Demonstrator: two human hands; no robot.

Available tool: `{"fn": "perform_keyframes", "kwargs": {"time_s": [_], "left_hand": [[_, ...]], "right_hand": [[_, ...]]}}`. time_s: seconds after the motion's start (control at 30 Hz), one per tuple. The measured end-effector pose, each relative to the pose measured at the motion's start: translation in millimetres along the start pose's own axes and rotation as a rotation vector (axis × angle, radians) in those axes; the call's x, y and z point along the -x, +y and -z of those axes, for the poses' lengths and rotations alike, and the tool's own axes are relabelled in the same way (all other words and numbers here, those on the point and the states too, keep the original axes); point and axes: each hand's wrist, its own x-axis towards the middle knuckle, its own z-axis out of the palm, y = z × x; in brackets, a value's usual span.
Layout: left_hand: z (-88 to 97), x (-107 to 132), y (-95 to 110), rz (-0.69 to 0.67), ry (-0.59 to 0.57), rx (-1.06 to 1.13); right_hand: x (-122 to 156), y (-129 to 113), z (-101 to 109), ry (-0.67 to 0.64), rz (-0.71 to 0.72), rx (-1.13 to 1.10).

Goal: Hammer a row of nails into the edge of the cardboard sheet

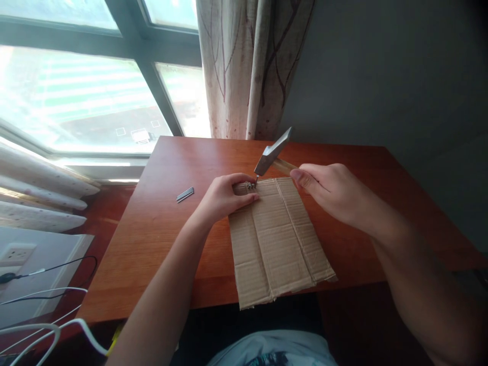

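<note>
A piece of brown cardboard (282, 239) lies on the wooden table, its near end jutting past the front edge. My left hand (224, 195) holds the cardboard at its far left corner, thumb on top and index finger along the far edge. Between that thumb and finger stand several nails (249, 185) close together. One nail (256, 179) stands upright just by my index fingertip. Over it is the head of a hammer (269, 155); whether they touch I cannot tell. My right hand (324, 188) is closed around the hammer's wooden handle.
Several loose nails (185, 194) lie side by side on the table (168, 244), left of my left hand. Behind the table hang a curtain (236, 71) and a grey wall (381, 76). White cables (76, 323) and a wall socket (18, 254) are at lower left.
</note>
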Motion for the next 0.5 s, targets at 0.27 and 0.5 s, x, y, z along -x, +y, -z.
{"fn": "perform_keyframes", "kwargs": {"time_s": [0.27,0.5], "left_hand": [[-1.4,0.7,3.0,0.025,0.023,-0.006],[-1.0,1.1,4.4,0.013,0.023,-0.017]], "right_hand": [[-2.6,-0.8,-2.5,-0.034,-0.014,-0.006],[-1.7,-4.0,1.0,-0.033,-0.025,-0.005]]}}
